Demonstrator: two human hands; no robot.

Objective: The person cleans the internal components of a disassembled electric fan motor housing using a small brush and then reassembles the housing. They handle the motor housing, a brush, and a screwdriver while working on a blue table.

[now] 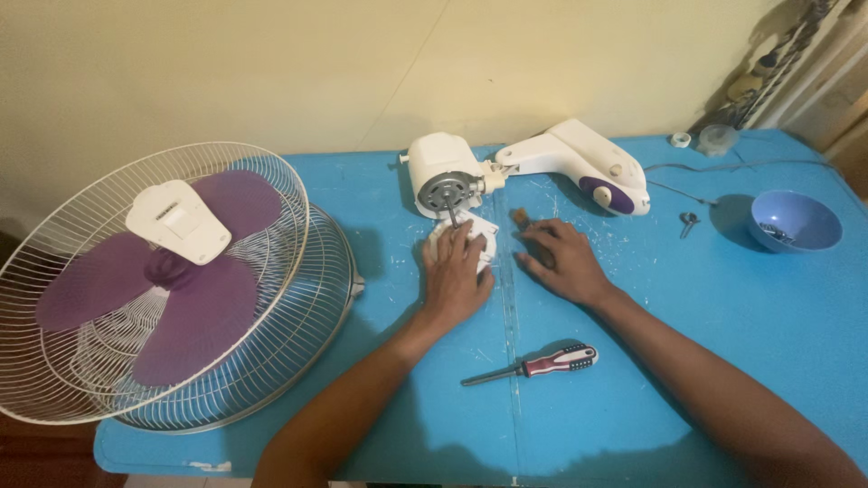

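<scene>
White plastic cover (470, 237) under left hand (455, 276), beside right hand (561, 260).

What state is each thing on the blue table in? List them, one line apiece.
Fan motor unit: grille off, shaft bare, lying on its side.
White cover piece: detached, under the left hand.
Right hand: flat on the table, over a small brown item.
Screwdriver: lying loose, untouched.
Fan grilles: removed, stacked.
Purple blades: resting inside the grilles.
Blue bowl: upright, small parts inside.
</scene>
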